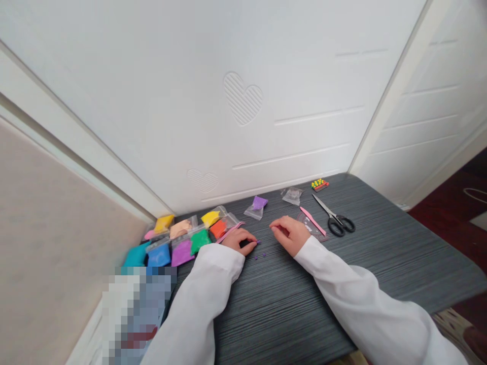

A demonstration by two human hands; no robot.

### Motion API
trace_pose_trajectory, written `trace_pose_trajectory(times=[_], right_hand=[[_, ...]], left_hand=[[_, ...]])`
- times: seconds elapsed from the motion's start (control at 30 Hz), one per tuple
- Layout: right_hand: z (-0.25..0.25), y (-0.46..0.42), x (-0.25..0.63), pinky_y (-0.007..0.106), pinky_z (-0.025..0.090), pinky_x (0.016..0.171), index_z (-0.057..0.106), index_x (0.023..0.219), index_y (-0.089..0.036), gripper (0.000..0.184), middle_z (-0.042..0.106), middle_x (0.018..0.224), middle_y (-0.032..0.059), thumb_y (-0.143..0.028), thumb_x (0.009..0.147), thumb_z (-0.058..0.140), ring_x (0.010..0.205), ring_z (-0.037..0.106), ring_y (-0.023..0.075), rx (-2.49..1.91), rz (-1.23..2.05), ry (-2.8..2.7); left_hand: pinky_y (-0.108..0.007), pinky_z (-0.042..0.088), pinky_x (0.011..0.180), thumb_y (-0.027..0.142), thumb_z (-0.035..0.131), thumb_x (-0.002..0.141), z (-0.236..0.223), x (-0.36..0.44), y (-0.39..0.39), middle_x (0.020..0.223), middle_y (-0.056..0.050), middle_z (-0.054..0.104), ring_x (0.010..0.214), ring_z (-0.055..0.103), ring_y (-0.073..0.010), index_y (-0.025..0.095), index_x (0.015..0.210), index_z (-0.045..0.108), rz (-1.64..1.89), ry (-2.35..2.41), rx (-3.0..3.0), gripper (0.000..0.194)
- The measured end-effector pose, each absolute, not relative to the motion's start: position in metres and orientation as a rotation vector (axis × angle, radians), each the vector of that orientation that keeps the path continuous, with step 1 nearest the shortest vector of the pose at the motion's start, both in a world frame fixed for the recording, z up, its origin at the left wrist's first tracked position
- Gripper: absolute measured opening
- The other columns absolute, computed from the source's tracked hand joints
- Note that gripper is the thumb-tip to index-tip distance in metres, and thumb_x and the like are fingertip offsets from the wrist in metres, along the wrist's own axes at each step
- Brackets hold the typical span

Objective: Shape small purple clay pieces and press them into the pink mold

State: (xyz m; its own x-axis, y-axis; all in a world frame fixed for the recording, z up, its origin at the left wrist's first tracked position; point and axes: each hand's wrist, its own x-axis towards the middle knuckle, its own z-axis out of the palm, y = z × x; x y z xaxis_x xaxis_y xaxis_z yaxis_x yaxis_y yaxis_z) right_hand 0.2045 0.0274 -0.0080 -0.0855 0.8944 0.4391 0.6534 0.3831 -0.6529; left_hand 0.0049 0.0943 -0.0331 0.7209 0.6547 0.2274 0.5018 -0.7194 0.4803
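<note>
While your left hand (240,241) has a purple bit (258,242) at its fingertips, two crumbs (264,254) lie just nearside.
Left's nearer; your right hand (290,234) curls opposite; can't tell if either pinches.

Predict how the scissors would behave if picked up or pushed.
The scissors would probably stay stiff, since the blades look metallic. Lying flat on the table, they seem likelier to slide or pivot than roll. The two-looped black handles might catch fingers easily.

A white, heart-embossed panel (171,101) stands behind a dark grey, streaked table (266,314).
</note>
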Motion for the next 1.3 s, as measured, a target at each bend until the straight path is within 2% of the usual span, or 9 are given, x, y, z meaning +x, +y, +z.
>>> trace_pose_trajectory(times=[0.3, 0.47, 0.6, 0.77, 1.13, 1.3], right_hand=[[-0.008, 0.028, 0.206, 0.025, 0.039, 0.065, 0.058, 0.083, -0.02, 0.016, 0.056, 0.07, -0.0002, -0.021, 0.076, 0.044, 0.059, 0.048, 0.0099, -1.343, 0.359, -1.803], [-0.002, 0.028, 0.209, 0.024, 0.039, 0.062, 0.06, 0.082, -0.02, 0.016, 0.057, 0.069, 0.0004, -0.023, 0.075, 0.046, 0.062, 0.049, 0.0107, -1.345, 0.357, -1.745], [0.004, 0.03, 0.22, 0.023, 0.039, 0.06, 0.06, 0.083, -0.019, 0.019, 0.059, 0.074, 0.0013, -0.029, 0.075, 0.046, 0.063, 0.051, 0.0112, -1.404, 0.333, -1.558], [0.003, 0.039, 0.232, 0.023, 0.039, 0.052, 0.059, 0.083, -0.016, 0.026, 0.058, 0.065, 0.0011, -0.036, 0.075, 0.044, 0.054, 0.05, 0.0107, -1.471, 0.339, -1.296], [0.0, 0.053, 0.258, 0.026, 0.042, 0.06, 0.059, 0.076, -0.016, 0.027, 0.059, 0.068, 0.0012, -0.039, 0.067, 0.051, 0.062, 0.053, 0.0124, -1.484, 0.334, -1.034], [-0.001, 0.055, 0.26, 0.026, 0.042, 0.061, 0.059, 0.074, -0.016, 0.025, 0.059, 0.066, 0.0008, -0.038, 0.067, 0.051, 0.063, 0.053, 0.0124, -1.485, 0.337, -1.019]], left_hand=[[-0.03, 0.043, 0.076, 0.035, 0.054, 0.068, -0.04, 0.004, 0.083, 0.072, -0.002, 0.063, 0.074, 0.056, -0.0138, 0.018, 0.066, 0.062, 0.639, 1.083, 2.528, 0.018], [-0.029, 0.041, 0.075, 0.034, 0.05, 0.073, -0.037, 0.007, 0.077, 0.07, -0.002, 0.06, 0.072, 0.053, -0.0129, 0.018, 0.064, 0.058, 0.675, 1.228, 2.512, 0.02], [-0.032, 0.039, 0.069, 0.042, 0.045, 0.075, -0.033, 0.018, 0.073, 0.061, -0.003, 0.053, 0.067, 0.049, -0.0161, 0.017, 0.056, 0.05, 0.654, 1.407, 2.499, 0.031], [-0.033, 0.035, 0.068, 0.05, 0.045, 0.072, -0.027, 0.03, 0.067, 0.068, -0.005, 0.052, 0.073, 0.047, -0.0193, 0.018, 0.06, 0.047, 0.53, 1.635, 2.56, 0.035], [-0.031, 0.035, 0.069, 0.039, 0.045, 0.075, -0.037, 0.016, 0.077, 0.078, -0.006, 0.056, 0.074, 0.048, -0.0186, 0.018, 0.068, 0.052, 0.422, 1.715, 2.535, 0.023], [-0.031, 0.036, 0.067, 0.044, 0.046, 0.073, -0.037, 0.02, 0.076, 0.076, -0.005, 0.056, 0.073, 0.048, -0.019, 0.019, 0.065, 0.051, 0.475, 1.733, 2.551, 0.027]])
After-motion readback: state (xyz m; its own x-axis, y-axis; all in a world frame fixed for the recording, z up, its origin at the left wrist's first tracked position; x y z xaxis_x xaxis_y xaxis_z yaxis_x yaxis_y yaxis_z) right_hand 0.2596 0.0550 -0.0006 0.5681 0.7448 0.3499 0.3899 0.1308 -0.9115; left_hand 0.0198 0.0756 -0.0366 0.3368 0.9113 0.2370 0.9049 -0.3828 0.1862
